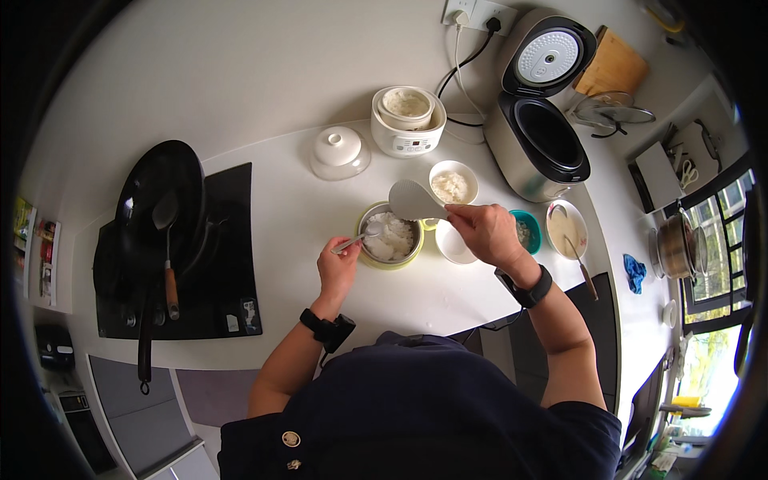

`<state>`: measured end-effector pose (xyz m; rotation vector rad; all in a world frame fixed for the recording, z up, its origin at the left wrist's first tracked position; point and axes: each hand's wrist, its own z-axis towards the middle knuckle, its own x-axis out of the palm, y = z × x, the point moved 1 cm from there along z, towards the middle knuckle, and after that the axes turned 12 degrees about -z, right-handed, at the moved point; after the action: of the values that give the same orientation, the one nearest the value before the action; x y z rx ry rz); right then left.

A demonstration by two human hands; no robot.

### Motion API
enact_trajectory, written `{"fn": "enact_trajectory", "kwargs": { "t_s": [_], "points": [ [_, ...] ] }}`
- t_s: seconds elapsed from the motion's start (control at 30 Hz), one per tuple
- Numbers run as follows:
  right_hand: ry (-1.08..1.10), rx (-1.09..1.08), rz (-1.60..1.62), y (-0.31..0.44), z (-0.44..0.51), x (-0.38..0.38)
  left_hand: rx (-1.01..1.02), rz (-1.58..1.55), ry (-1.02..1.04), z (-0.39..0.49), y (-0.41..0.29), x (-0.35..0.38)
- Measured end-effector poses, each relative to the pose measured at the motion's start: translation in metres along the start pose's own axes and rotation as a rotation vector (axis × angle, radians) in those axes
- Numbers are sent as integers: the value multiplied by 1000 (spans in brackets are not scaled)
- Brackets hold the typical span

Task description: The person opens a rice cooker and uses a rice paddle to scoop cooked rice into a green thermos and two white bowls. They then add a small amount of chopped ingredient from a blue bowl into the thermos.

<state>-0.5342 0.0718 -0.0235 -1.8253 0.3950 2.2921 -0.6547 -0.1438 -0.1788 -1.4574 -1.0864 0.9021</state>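
A metal spoon (pixel 358 238) is in my left hand (pixel 337 264), its bowl over the white rice (pixel 390 235) in a green-rimmed metal container (pixel 393 264). My right hand (pixel 489 231) grips the handle of a pale rice paddle (pixel 414 201), whose blade is above the container's upper right edge. Behind the paddle stands a white bowl of rice (pixel 451 184). Another white bowl (pixel 454 243) sits right of the container, partly under my right hand. A teal bowl (pixel 528 233) with some rice is beyond my right wrist.
A small white cooker (pixel 410 146) holds a pot of rice, beside a glass-and-white lid (pixel 338 149). An open rice cooker (pixel 528 165) and a bowl of cloudy liquid with a spoon (pixel 564 225) are at the right. A wok (pixel 159 204) rests on the left cooktop (pixel 234 240).
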Motion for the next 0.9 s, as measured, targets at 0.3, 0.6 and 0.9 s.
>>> {"fn": "enact_trajectory", "kwargs": {
  "t_s": [0.3,0.6,0.9],
  "points": [
    [-5,169,238,-21,0,-26,-148,151,39,0,-19,-1],
    [-17,433,589,-83,-1,-32,-65,70,183,8,16,-10],
    [-3,522,577,-115,-18,-42,-70,-192,43,15,20,-31]
  ]
}}
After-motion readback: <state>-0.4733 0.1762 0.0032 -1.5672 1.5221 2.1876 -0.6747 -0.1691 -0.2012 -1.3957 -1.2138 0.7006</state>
